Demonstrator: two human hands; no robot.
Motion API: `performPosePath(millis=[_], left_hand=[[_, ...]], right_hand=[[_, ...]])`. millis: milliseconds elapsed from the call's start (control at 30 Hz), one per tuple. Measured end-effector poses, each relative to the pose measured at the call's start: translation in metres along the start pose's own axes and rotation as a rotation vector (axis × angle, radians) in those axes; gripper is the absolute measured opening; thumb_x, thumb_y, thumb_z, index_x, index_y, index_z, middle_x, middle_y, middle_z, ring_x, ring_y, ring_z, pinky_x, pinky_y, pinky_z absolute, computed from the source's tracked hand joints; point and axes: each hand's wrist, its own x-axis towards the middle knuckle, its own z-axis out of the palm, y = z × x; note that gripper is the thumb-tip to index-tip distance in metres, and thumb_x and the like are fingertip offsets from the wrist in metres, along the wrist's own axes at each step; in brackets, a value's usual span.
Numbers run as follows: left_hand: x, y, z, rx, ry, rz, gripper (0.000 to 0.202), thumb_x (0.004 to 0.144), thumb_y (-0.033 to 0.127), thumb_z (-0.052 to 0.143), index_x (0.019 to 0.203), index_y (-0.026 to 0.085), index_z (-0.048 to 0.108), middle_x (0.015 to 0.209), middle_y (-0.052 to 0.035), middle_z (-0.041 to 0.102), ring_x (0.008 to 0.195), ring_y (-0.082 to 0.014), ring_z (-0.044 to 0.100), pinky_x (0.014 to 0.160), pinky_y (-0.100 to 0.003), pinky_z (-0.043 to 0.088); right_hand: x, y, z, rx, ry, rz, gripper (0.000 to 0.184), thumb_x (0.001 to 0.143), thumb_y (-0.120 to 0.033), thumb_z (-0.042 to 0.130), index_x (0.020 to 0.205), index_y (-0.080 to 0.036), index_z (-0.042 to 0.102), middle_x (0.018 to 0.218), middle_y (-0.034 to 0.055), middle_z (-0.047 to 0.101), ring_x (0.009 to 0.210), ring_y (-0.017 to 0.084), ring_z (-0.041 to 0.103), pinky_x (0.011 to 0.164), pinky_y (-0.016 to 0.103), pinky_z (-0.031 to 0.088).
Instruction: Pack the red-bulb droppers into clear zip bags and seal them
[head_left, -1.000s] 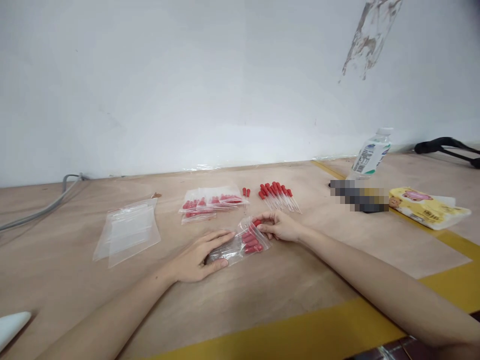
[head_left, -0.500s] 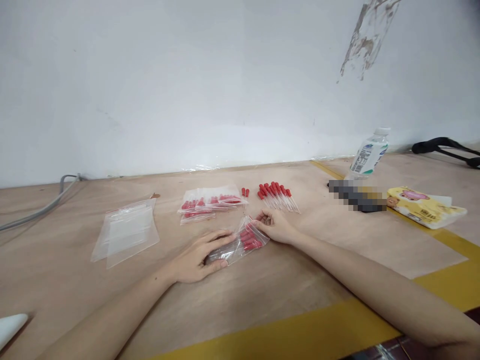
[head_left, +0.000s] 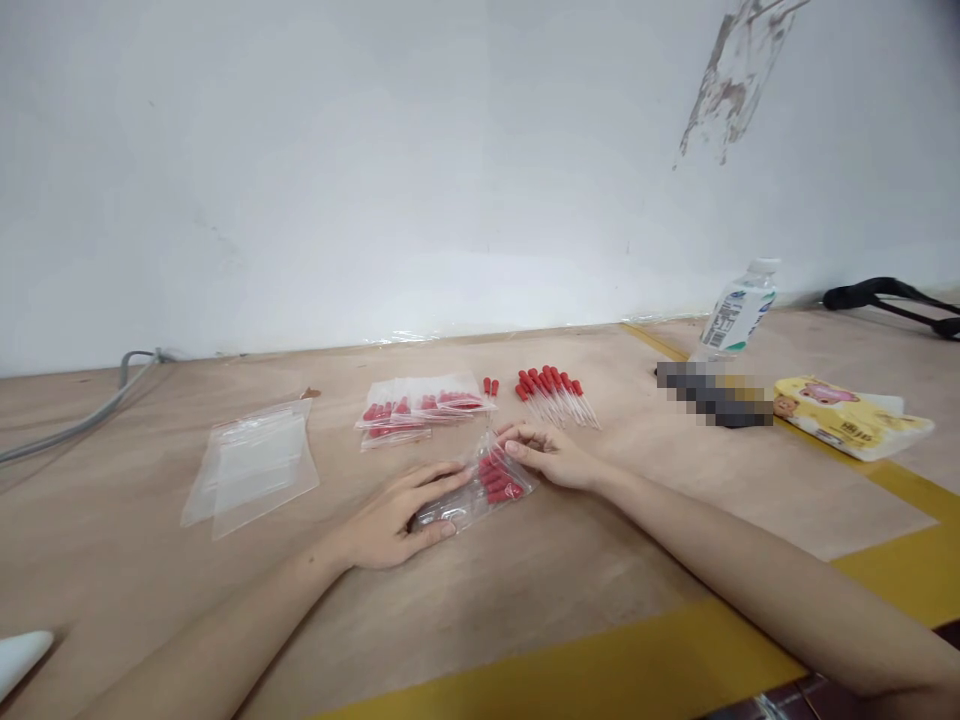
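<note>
- Bag (head_left: 466, 508): long axis slanted up rightward, bulbs (head_left: 496, 478) right.
- Left hand (head_left: 390, 512): lay wide over, and hid, its left end.
- Right hand (head_left: 553, 458): touched top corner; grip was unclear.

A plain workroom, by the look of it: a worktop (head_left: 450, 600) covered in brown sheeting and edged with yellow tape (head_left: 570, 660) bears a plastic bottle (head_left: 739, 315), with piled red-bulbed droppers (head_left: 551, 382) and overlapping zip bags (head_left: 424, 395) to the bottle's left, and a scuffed white wall (head_left: 375, 170) behind it.
</note>
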Motion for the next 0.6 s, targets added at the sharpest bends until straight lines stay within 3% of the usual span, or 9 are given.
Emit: performPosePath(millis=[100, 200, 267, 333, 467, 600], left_hand=[[0.000, 0.000, 0.000, 0.002, -0.001, 0.000, 0.053, 0.089, 0.037, 0.047, 0.138, 0.031, 0.027, 0.141, -0.0045, 0.032, 0.126, -0.0262, 0.035, 0.102, -0.044, 0.032], [0.000, 0.001, -0.001, 0.000, -0.004, -0.014, 0.053, 0.089, 0.037, 0.047, 0.138, 0.032, 0.027, 0.141, -0.0038, 0.032, 0.126, -0.0263, 0.034, 0.102, -0.045, 0.032], [0.000, 0.002, -0.001, 0.000, -0.008, -0.018, 0.053, 0.089, 0.037, 0.046, 0.138, 0.032, 0.027, 0.141, -0.0035, 0.032, 0.127, -0.0262, 0.034, 0.103, -0.044, 0.031], [0.001, 0.003, -0.002, 0.010, -0.017, -0.021, 0.053, 0.089, 0.037, 0.046, 0.138, 0.032, 0.026, 0.141, -0.0039, 0.032, 0.127, -0.0261, 0.034, 0.103, -0.044, 0.032], [0.001, 0.003, -0.001, 0.037, -0.030, -0.038, 0.053, 0.089, 0.038, 0.045, 0.138, 0.030, 0.026, 0.142, -0.0055, 0.031, 0.127, -0.0261, 0.033, 0.102, -0.044, 0.032], [-0.001, 0.001, 0.000, 0.050, -0.031, -0.045, 0.054, 0.089, 0.039, 0.045, 0.139, 0.029, 0.026, 0.143, -0.0060, 0.029, 0.129, -0.0266, 0.031, 0.103, -0.045, 0.030]], right_hand=[[-0.001, -0.003, 0.004, 0.007, -0.039, 0.077, 0.037, 0.074, -0.042, 0.060, 0.101, -0.016, 0.061, 0.089, 0.0040, 0.060, 0.069, 0.011, 0.053, 0.062, 0.024, 0.044], [-0.002, -0.001, 0.009, -0.095, 0.191, 0.218, 0.050, 0.058, -0.040, 0.073, 0.098, -0.014, 0.059, 0.066, -0.0015, 0.055, 0.056, 0.009, 0.047, 0.051, 0.022, 0.039], [-0.003, 0.000, 0.013, -0.159, 0.295, 0.250, 0.042, 0.054, -0.040, 0.075, 0.084, -0.013, 0.063, 0.061, -0.0015, 0.054, 0.056, 0.010, 0.046, 0.051, 0.022, 0.037], [-0.004, 0.000, 0.016, -0.151, 0.275, 0.244, 0.032, 0.059, -0.039, 0.072, 0.077, -0.014, 0.065, 0.061, 0.0001, 0.057, 0.055, 0.011, 0.048, 0.052, 0.023, 0.039], [-0.005, -0.002, 0.018, -0.103, 0.165, 0.160, 0.029, 0.070, -0.037, 0.063, 0.090, -0.016, 0.067, 0.072, 0.0029, 0.063, 0.061, 0.013, 0.053, 0.058, 0.026, 0.043], [-0.002, -0.001, 0.014, -0.249, 0.200, 0.030, 0.021, 0.073, -0.034, 0.061, 0.083, -0.018, 0.069, 0.090, 0.0053, 0.062, 0.080, 0.015, 0.055, 0.075, 0.029, 0.044]])
